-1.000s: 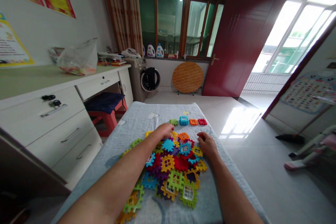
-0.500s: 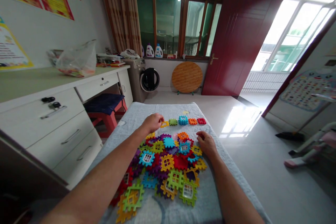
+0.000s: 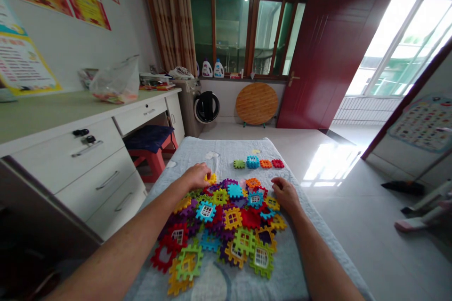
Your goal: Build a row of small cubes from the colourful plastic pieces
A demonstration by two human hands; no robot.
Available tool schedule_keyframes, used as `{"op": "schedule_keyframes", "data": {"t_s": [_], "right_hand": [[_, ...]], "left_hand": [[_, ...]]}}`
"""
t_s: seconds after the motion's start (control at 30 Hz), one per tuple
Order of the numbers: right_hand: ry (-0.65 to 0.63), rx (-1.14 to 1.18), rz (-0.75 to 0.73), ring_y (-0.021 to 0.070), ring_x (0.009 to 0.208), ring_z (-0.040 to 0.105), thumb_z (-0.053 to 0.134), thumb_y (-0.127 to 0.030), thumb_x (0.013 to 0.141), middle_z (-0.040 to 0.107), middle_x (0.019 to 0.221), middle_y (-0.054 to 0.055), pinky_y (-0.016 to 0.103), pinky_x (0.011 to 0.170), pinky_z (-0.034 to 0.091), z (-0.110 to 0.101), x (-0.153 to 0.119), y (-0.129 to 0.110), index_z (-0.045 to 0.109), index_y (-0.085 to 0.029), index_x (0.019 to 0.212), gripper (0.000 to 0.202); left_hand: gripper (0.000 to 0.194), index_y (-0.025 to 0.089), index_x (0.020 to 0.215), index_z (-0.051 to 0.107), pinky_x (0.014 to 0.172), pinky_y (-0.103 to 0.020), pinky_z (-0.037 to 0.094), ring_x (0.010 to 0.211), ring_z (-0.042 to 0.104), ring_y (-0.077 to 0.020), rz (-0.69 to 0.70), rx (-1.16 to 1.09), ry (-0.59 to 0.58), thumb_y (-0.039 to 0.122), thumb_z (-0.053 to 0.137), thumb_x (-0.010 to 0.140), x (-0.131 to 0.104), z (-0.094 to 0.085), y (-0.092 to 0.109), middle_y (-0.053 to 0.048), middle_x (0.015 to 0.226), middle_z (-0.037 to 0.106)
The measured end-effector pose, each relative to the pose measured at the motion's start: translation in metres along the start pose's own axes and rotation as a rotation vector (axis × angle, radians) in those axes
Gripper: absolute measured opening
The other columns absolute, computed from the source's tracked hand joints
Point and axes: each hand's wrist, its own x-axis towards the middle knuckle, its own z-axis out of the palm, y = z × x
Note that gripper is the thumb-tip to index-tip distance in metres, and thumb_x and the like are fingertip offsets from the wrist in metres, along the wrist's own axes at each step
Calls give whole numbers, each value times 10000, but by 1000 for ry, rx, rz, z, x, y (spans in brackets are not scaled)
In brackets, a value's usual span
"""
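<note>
My left hand is at the far left edge of a heap of toothed plastic building tiles, its fingers closed on a yellow tile. My right hand rests on the cloth by the heap's right side, holding nothing, with fingers loosely bent and thumb apart. Between my forearms lie tiles of several colours, among them an orange-yellow window tile, a blue tile with a white grid and a green tile. Beyond the heap stand a green tile, a blue stack, an orange tile and a red tile in a row.
A pale blue cloth covers the table. To the left are a white drawer desk and a red stool with a dark cushion. A washing machine, a round wooden board and a dark red door stand farther back.
My left hand has come back from the row's left end to the heap's edge. The yellow tile beside the green one is gone from there. The view has turned slightly left.
</note>
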Motion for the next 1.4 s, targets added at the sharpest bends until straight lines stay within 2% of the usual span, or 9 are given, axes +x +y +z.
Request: {"op": "schedule_keyframes", "data": {"t_s": [0.1, 0.17, 0.3, 0.43, 0.63, 0.83, 1.13, 1.3, 1.4], "right_hand": [[-5, 5, 16, 170, 686, 575, 434, -306, 708, 648, 727, 24, 285, 677, 431, 1, 1, 3, 649, -172, 895, 315], [-15, 12, 23, 172, 692, 576, 441, -312, 707, 650, 735, 24, 286, 683, 434, 2, 2, 5, 648, -174, 903, 316], [-17, 17, 24, 172, 682, 571, 443, -318, 706, 640, 718, 19, 287, 681, 435, 2, 3, 7, 644, -180, 896, 309], [-7, 12, 23, 171, 655, 561, 445, -323, 700, 632, 695, 16, 283, 650, 432, 3, 3, 7, 646, -182, 884, 307], [-8, -9, 10, 168, 651, 552, 433, -314, 703, 634, 693, 17, 276, 629, 415, 2, 2, 5, 647, -182, 878, 306], [-7, -4, 12, 167, 638, 550, 438, -315, 701, 627, 675, 12, 281, 635, 418, 1, 2, 4, 643, -182, 872, 298], [4, -2, 6, 173, 651, 568, 438, -318, 711, 639, 693, 15, 284, 645, 426, 3, 2, 5, 640, -188, 868, 287], [3, 27, 10, 175, 666, 577, 442, -325, 716, 652, 719, 26, 290, 662, 433, 4, 2, 8, 643, -187, 869, 287], [-5, 26, 15, 177, 665, 578, 441, -318, 716, 650, 713, 23, 291, 653, 431, 4, 3, 9, 642, -192, 870, 283]], "left_hand": [[374, 188, 915, 641, 924, -324, 388, 1033, 541, -255, -9, -48, -29, 306, 711, 567, 9, 2, -5, -72, 1050, 606], [453, 180, 959, 620, 887, -305, 412, 1010, 559, -244, -20, -99, -70, 278, 728, 530, 16, 8, -9, -53, 1033, 625], [455, 176, 962, 597, 736, -249, 459, 836, 611, -187, -52, -203, -141, 216, 703, 521, 25, 17, -16, 10, 897, 654], [549, 168, 1005, 578, 794, -246, 441, 929, 582, -196, -53, -248, -126, 190, 712, 474, 25, 13, -25, -16, 1006, 623], [498, 164, 914, 610, 742, -248, 442, 898, 578, -211, -68, -252, -166, 197, 721, 430, 20, 10, -29, -24, 992, 609], [535, 166, 990, 585, 631, -213, 429, 792, 591, -170, -90, -245, -199, 218, 691, 468, 23, 16, -24, 12, 878, 636], [212, 183, 658, 623, 538, -216, 369, 622, 561, -147, -117, -135, -223, 213, 659, 452, 28, 13, -14, 52, 582, 582], [260, 185, 700, 631, 522, -201, 381, 622, 579, -141, -143, -147, -230, 217, 681, 446, 30, 13, -14, 57, 609, 609], [341, 179, 766, 624, 543, -212, 409, 663, 589, -156, -129, -145, -175, 241, 700, 440, 36, 9, -16, 40, 691, 628]]}}
